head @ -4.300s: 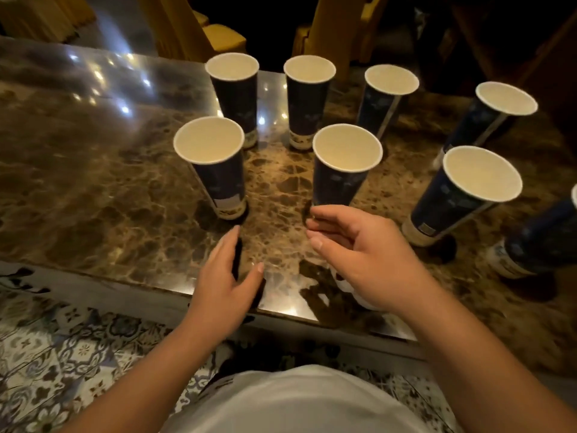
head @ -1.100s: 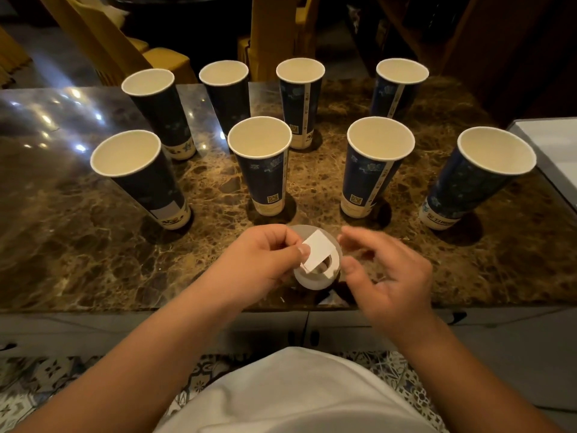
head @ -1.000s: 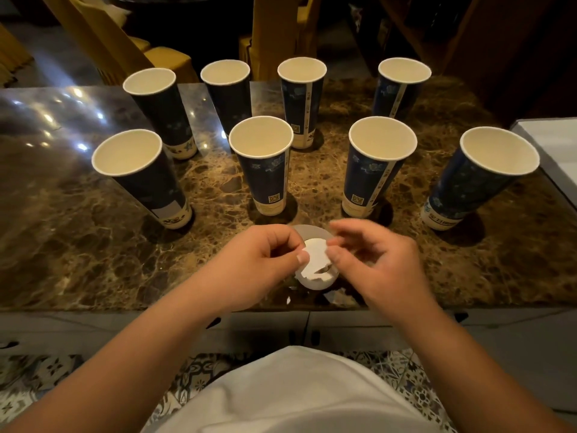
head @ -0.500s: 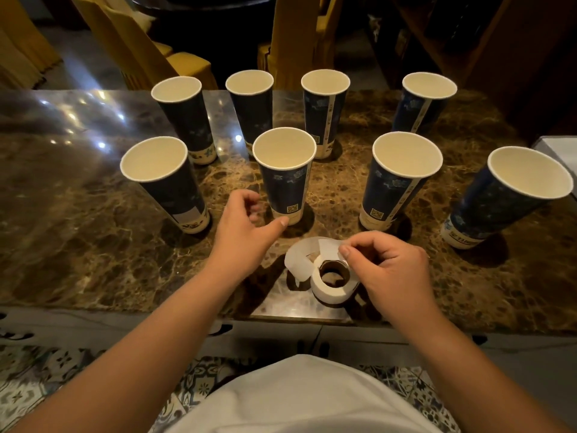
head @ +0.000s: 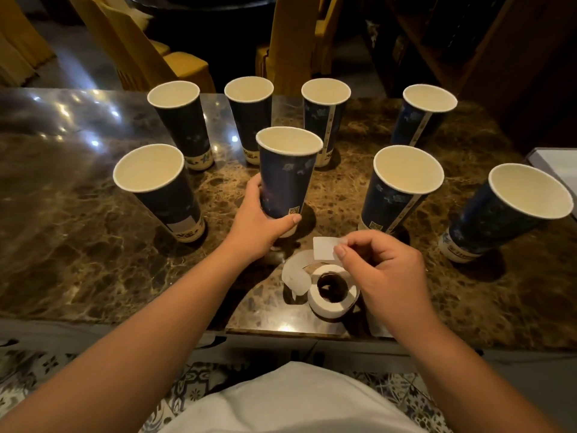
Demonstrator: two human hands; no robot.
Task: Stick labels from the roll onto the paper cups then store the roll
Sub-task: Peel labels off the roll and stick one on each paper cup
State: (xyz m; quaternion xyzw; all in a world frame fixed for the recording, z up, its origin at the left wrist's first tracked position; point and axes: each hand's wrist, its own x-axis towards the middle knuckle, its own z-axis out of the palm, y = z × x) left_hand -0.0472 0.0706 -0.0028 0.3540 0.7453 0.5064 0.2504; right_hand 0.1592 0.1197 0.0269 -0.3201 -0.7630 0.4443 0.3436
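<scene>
Several tall dark-blue paper cups stand in two rows on the brown marble table (head: 78, 245). My left hand (head: 256, 223) grips the lower part of the front middle cup (head: 285, 179), which is upright. My right hand (head: 381, 267) pinches a small white label (head: 324, 247) by its right edge, just below that cup. The white label roll (head: 332, 290) lies flat near the table's front edge, under my right hand, with a curl of backing strip (head: 295, 276) loose on its left.
Other cups stand at front left (head: 156, 189), front right (head: 402, 185) and far right (head: 512, 210), with a back row behind. A white box edge (head: 559, 160) shows at the right. Yellow chairs (head: 156, 57) stand beyond the table.
My left hand has reached forward and closed on the front middle cup. My right hand has lifted a label off the roll, which now lies on the table.
</scene>
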